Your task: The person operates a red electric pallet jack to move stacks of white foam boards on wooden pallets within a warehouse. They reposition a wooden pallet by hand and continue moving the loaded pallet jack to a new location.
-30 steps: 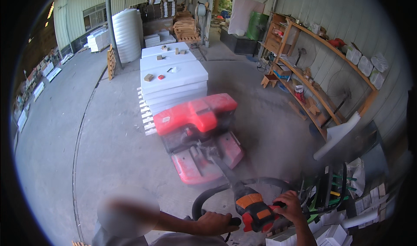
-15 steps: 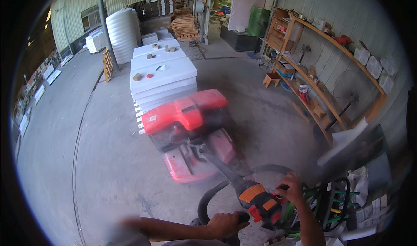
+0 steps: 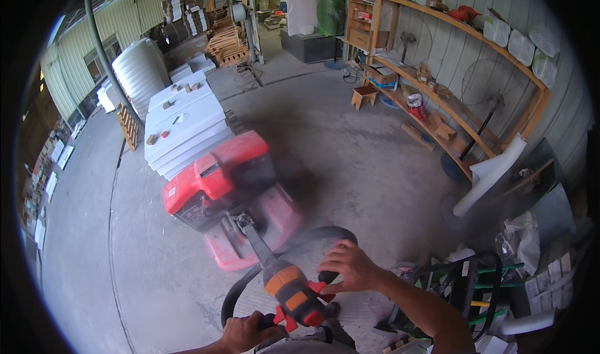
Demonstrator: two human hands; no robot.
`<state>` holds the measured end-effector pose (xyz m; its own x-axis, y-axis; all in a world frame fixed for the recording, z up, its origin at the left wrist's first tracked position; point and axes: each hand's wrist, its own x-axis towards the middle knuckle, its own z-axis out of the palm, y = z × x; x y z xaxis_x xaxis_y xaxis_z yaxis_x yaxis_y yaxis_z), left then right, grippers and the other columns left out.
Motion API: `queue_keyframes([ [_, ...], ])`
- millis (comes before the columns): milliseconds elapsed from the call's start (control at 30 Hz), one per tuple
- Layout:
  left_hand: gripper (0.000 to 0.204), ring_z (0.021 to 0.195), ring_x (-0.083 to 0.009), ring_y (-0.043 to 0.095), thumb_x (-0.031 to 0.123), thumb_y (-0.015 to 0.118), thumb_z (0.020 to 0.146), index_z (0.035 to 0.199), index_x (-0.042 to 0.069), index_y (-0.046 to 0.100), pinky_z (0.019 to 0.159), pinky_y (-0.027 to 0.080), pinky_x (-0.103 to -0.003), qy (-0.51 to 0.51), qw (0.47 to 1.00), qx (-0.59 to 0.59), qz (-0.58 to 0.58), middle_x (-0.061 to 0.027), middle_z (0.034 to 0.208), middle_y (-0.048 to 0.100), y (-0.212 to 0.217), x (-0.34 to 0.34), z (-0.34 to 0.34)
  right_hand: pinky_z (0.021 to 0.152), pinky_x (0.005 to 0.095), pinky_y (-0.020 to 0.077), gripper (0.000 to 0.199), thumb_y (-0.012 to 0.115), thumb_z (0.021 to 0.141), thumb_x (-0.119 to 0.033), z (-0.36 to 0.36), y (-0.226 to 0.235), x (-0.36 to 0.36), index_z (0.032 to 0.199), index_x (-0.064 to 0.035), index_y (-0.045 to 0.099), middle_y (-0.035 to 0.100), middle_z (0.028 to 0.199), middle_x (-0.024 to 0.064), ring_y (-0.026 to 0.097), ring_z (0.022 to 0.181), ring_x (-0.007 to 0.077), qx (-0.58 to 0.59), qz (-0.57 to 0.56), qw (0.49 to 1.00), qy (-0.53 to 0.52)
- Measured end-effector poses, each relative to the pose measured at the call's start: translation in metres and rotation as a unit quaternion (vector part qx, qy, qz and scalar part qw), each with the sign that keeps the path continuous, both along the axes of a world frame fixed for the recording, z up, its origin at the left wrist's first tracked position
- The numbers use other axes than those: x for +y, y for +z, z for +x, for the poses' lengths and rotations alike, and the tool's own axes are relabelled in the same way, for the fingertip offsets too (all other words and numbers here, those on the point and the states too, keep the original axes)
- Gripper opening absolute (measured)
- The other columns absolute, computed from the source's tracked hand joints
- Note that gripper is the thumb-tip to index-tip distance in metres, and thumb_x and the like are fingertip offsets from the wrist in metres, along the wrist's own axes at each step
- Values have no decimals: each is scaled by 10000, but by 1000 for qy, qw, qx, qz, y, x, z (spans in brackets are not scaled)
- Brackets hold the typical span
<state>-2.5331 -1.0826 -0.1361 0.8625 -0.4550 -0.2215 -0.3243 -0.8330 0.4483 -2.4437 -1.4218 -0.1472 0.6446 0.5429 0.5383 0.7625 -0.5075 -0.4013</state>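
A red electric pallet truck (image 3: 249,149) stands before me on the concrete floor, its black, orange and red tiller head (image 3: 292,291) close to me. My left hand (image 3: 245,333) is closed round the left grip of the tiller handle. On the right grip, my right hand (image 3: 351,266) is closed as well, near a red thumb control. Black curved guard bars (image 3: 232,301) loop out on either side of the head. Beyond the red cover lies a stack of white sheets (image 3: 194,117), with several small blocks and a red item on top.
Wooden shelves (image 3: 431,101) with boxes and fans line the right wall. A black metal frame (image 3: 494,269) and scrap lie at the near right. A white wrapped roll (image 3: 140,66), a leaning wooden pallet (image 3: 128,129) and a post (image 3: 100,38) stand left of the stack.
The truck, stack and tiller have shifted left in view, and the surroundings have shifted too. My hands have moved left with the handle, both keeping hold of it.
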Motion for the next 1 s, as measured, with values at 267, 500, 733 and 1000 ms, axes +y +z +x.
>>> queue_keyframes([
  [267,458,716,-363,699,419,767,825,985,20,609,623,547,-437,70,996,39,35,-166,786,707,0,-64,25,789,360,450,489,747,749,-599,55,-13,-30,617,-134,676,630,630,7,619,703,190,-33,24,998,-47],
  [500,463,697,-366,701,416,782,808,993,22,623,620,553,-442,114,993,26,12,-160,761,707,-19,-99,42,755,339,469,414,838,672,-530,101,-18,-55,590,-159,673,639,635,-18,622,700,182,-23,56,998,-18],
  [733,425,684,-399,680,463,670,879,995,62,589,614,523,-508,99,995,24,5,-169,752,689,-22,-105,46,779,337,472,392,848,659,-516,112,-12,-59,626,-161,685,645,657,-22,628,728,180,-4,13,1000,-9],
  [1000,498,806,-410,694,580,602,891,1076,118,578,704,533,-529,129,981,145,28,-166,879,716,-28,-120,56,719,348,441,386,849,655,-497,119,-20,-67,627,-160,665,611,641,-15,597,693,205,-5,-3,1000,16],
])
